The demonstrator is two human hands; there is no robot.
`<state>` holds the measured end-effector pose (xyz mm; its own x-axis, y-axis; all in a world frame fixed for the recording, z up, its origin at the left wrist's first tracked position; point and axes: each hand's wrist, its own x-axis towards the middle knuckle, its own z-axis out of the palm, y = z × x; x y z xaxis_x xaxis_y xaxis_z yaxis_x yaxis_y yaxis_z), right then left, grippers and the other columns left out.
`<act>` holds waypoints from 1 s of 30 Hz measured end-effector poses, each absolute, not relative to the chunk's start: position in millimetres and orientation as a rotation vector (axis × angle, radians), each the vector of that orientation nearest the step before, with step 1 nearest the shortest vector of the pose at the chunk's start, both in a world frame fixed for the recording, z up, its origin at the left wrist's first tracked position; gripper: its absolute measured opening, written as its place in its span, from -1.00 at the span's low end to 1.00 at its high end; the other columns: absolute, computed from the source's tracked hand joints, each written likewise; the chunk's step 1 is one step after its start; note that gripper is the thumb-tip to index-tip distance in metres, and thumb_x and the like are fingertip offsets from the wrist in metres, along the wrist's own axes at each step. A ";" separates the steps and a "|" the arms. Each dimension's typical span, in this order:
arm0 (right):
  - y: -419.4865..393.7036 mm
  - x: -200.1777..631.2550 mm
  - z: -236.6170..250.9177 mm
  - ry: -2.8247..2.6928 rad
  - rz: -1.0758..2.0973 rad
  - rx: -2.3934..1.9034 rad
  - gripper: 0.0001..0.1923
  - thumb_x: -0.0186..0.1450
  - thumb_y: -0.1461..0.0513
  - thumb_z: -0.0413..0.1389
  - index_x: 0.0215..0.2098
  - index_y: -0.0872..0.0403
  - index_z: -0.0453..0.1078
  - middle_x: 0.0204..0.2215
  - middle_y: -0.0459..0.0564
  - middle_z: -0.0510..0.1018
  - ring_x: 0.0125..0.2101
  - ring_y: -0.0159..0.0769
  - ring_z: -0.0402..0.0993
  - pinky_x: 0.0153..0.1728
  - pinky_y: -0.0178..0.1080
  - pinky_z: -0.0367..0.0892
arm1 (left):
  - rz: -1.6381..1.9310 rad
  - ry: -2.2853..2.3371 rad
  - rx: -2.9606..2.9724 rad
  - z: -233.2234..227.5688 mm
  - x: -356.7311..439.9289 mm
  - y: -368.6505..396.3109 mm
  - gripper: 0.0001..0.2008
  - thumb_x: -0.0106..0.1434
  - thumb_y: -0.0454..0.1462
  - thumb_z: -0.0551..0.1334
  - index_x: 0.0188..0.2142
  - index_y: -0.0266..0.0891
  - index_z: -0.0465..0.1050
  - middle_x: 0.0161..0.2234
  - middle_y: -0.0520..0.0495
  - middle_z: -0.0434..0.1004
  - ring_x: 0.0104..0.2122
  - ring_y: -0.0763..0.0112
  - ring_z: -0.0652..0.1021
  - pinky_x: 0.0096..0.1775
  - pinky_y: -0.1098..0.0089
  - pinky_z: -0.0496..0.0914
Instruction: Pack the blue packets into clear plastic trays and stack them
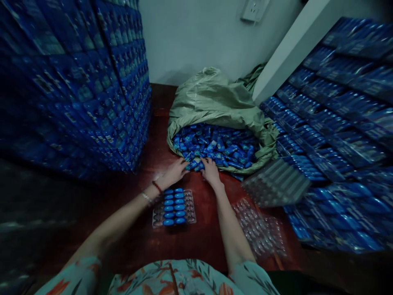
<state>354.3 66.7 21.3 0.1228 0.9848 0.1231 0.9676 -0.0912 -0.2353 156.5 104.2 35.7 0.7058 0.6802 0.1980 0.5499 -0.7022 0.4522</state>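
Dim room, pale wall at back with a socket point(254, 9) high up; work surface is a dark red-brown table point(196, 239). Far left: a tall stack of filled blue trays point(92, 82) rises from the table edge, nearly to the top of view. Left hand point(173, 173), with bracelets at the wrist, reaches forward, palm down, fingers spread over the near edge of a pile of small blue pieces point(215, 147); whether it grips any piece cannot be told. Just below it, between the forearms, lies a clear blister tray point(174, 207), its middle two columns filled with blue pieces, outer pockets bare. Centre: the blue pieces sit in an open green sack point(215, 100), mouth folded back toward the person. Right hand point(211, 171) rests on the same near edge of the pile, fingers curled loosely among the pieces; grasp unclear. Right of that forearm: a loose heap of unfilled clear trays point(260, 229) on the table, another clear tray point(276, 182) tilted above them. Far right: more stacked filled blue trays point(334, 135), leaning, beside a white post point(288, 49).
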 end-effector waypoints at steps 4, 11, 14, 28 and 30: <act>65.8 348.6 22.3 -2.036 0.116 -2.183 -0.64 0.23 0.28 0.11 0.01 0.02 0.35 -0.13 0.13 0.37 -0.13 -0.11 0.29 -0.22 -0.15 0.26 | 0.249 0.923 2.725 23.6 197.4 125.7 -0.60 0.22 -0.44 0.11 0.06 -0.36 0.25 0.05 -0.34 0.29 -0.04 0.11 0.43 -0.07 0.21 0.38; -6.2 326.3 8.3 -2.086 0.057 -2.223 -0.67 0.34 0.22 -0.06 0.04 0.11 0.30 -0.19 0.17 0.39 -0.15 -0.10 0.28 -0.18 -0.12 0.23 | 0.216 0.915 2.659 6.4 170.3 124.3 -0.61 0.25 -0.49 -0.04 0.04 -0.37 0.29 -0.04 -0.32 0.43 -0.09 0.16 0.49 -0.06 0.23 0.37; -32.4 328.6 1.5 -1.929 0.203 -2.054 -0.72 0.34 0.21 -0.08 -0.06 0.09 0.36 -0.17 0.14 0.42 -0.16 -0.14 0.33 -0.15 -0.13 0.27 | 0.446 0.860 2.454 7.4 123.4 113.3 -0.56 0.28 -0.38 0.01 0.16 -0.22 0.18 0.05 -0.21 0.39 -0.02 0.21 0.46 0.00 0.23 0.33; -26.3 309.9 24.8 -2.134 0.539 -1.584 -0.69 0.34 0.28 -0.11 -0.04 0.06 0.36 -0.24 0.05 0.47 -0.20 -0.25 0.40 -0.14 -0.23 0.31 | 1.198 1.213 1.778 -18.0 32.7 4.3 -0.83 0.23 -0.22 0.21 -0.19 -0.22 0.42 -0.28 -0.04 0.49 -0.27 0.39 0.51 -0.19 0.36 0.43; -21.2 307.4 32.4 -2.290 0.472 -1.673 -0.66 0.32 0.33 -0.12 -0.01 0.06 0.36 -0.24 0.06 0.47 -0.21 -0.23 0.39 -0.14 -0.22 0.29 | 1.178 1.145 1.895 -18.5 32.7 4.8 -0.84 0.26 -0.26 0.17 -0.17 -0.21 0.41 -0.27 -0.05 0.48 -0.26 0.40 0.50 -0.19 0.38 0.41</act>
<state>307.4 -21.2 32.4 -0.2995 0.9538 0.0222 0.8674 0.2819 -0.4100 32.7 4.8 -18.5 0.2251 0.9011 0.3706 0.3454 -0.4295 0.8344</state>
